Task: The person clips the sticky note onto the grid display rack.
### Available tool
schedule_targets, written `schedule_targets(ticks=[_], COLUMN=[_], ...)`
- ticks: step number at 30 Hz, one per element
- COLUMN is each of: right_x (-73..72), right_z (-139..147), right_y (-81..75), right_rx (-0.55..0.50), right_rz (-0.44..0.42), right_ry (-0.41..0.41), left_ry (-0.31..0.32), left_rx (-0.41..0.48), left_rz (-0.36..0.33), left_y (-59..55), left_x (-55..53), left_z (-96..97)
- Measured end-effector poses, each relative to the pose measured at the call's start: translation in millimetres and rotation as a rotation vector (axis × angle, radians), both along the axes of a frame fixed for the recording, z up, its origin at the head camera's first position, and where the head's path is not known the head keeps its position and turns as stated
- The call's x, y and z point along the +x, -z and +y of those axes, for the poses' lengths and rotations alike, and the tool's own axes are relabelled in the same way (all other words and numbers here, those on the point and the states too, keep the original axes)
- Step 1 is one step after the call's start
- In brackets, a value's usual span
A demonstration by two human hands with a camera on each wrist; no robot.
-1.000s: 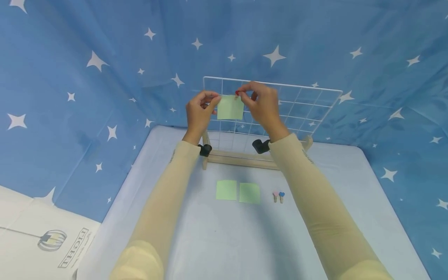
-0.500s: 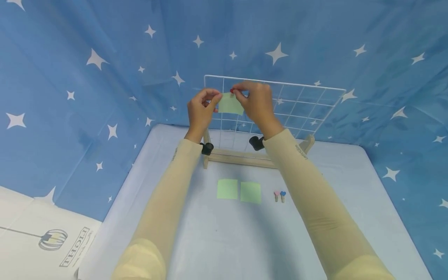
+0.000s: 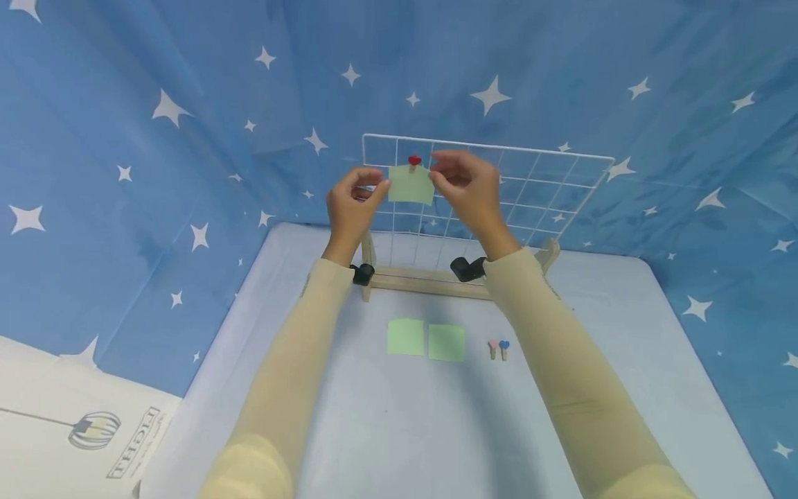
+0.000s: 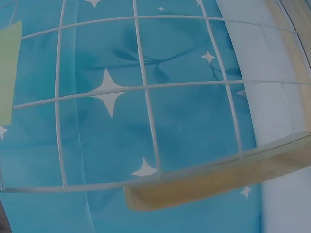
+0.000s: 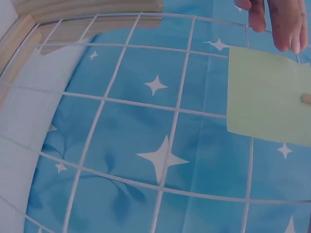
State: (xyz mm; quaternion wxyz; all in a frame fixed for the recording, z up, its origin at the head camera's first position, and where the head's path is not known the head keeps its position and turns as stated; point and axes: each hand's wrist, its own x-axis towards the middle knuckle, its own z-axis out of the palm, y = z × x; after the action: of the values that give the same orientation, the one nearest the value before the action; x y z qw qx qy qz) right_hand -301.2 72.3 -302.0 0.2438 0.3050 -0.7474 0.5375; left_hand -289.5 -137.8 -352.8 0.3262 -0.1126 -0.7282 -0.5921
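A light green square of paper [image 3: 410, 186] hangs at the upper left of a white wire grid [image 3: 530, 181]. A small wooden clip with a red heart [image 3: 414, 161] sits on its top edge. My left hand [image 3: 352, 208] is at the paper's left edge, fingers loosely bent; whether its thumb touches the paper I cannot tell. My right hand [image 3: 470, 190] is beside the right edge, thumb and fingers apart with nothing between them. In the right wrist view, left fingers [image 5: 286, 24] extend near the paper [image 5: 267, 97]. A strip of paper [image 4: 7, 73] shows in the left wrist view.
Two more green papers [image 3: 405, 337] [image 3: 446, 343] lie on the white table [image 3: 399, 430]. To their right are a pink clip [image 3: 493, 348] and a blue heart clip [image 3: 504, 350]. A wooden base [image 3: 430, 283] carries the grid. Blue star-patterned cloth [image 3: 249, 180] surrounds the table.
My right hand has let go of the red heart clip and drawn back to the right. The left hand has eased slightly left. The clip and paper stay on the grid.
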Motion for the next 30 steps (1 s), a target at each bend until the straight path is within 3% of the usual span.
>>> schedule_targets(ticks=[3, 10, 19, 30], right_x=[2.0, 8.0, 18.2, 28.6], right_z=[4.1, 14.0, 29.5, 45.3], right_y=[2.7, 9.1, 17.2, 26.3], right_rx=[-0.021, -0.003, -0.041, -0.015], right_rz=[-0.058, -0.153, -0.299, -0.316], right_ry=[-0.068, -0.166, -0.243, -0.267], left_ry=[0.021, 0.162, 0.31, 0.385], left_rx=[-0.003, 0.017, -0.065, -0.091], left_rz=[0.002, -0.015, -0.062, -0.108], left_y=[2.4, 4.3, 10.8, 16.3], left_x=[5.3, 16.6, 30.4, 40.4], left_z=[-2.6, -8.2, -16.6, -14.4])
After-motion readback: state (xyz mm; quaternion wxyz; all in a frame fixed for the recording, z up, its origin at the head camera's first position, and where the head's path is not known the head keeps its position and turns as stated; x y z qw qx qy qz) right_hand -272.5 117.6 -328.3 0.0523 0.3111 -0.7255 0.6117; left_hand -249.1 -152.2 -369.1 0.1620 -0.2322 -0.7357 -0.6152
